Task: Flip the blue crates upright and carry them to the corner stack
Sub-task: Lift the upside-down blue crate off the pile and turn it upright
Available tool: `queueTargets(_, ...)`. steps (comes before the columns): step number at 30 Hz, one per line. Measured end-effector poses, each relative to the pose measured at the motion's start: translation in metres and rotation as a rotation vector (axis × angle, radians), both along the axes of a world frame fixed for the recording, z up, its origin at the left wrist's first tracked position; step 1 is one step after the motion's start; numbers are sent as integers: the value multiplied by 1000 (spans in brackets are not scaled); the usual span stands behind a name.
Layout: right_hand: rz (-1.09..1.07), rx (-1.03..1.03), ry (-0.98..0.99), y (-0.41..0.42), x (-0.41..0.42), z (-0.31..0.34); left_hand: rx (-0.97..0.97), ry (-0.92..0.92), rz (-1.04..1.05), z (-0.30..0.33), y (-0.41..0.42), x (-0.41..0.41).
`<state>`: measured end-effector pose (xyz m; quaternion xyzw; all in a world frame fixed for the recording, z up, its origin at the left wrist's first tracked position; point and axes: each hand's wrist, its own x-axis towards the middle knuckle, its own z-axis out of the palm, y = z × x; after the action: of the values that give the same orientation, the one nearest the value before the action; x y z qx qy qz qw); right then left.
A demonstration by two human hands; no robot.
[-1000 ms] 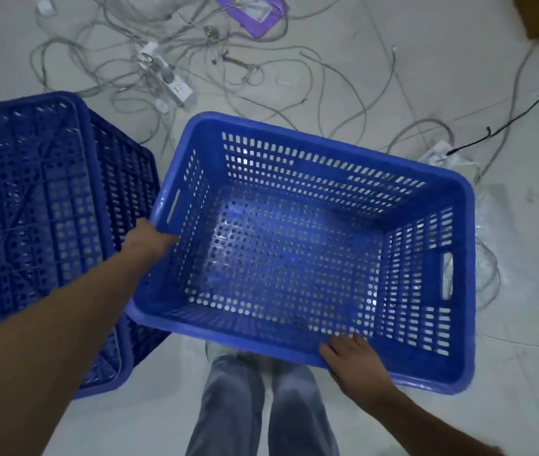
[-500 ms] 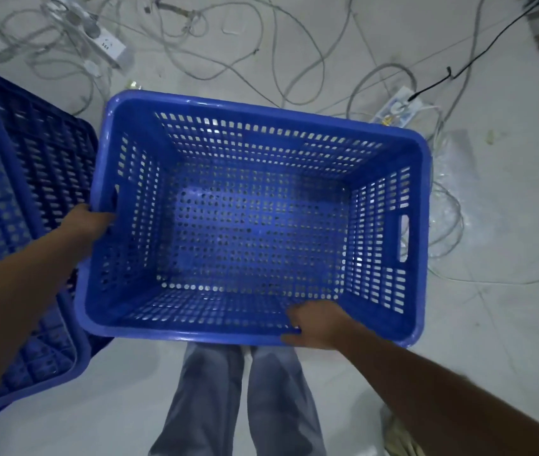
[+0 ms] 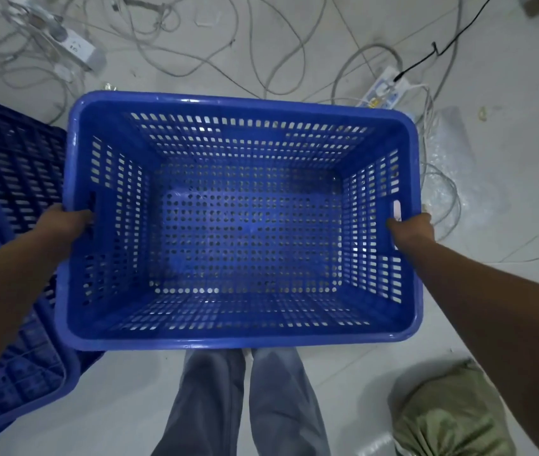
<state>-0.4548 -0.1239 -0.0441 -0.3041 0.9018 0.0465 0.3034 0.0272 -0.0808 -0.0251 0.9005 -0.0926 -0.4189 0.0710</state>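
An upright blue perforated crate [image 3: 245, 335] fills the middle of the head view, open side up and empty, held level in front of my legs. My left hand [image 3: 64, 222] grips its left handle slot. My right hand [image 3: 413, 230] grips the right handle slot. A second blue crate [image 3: 8, 291] lies upside down on the floor at the left, partly under the held crate's left edge.
Grey cables [image 3: 261, 44] sprawl over the pale tiled floor beyond the crate. A white power strip [image 3: 74, 44] lies at the upper left, another [image 3: 385, 88] at the upper right. An olive cloth sack [image 3: 449, 416] sits at the lower right, by my right leg.
My right hand moved from the near rim to the right handle slot. The crate turned square to me and levelled out. The view shifted, so the cables sit higher.
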Motion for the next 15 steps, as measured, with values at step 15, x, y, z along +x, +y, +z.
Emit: queueTargets(15,-141,-100,-177,-11,-37,47,-62,28,113,44,12,23)
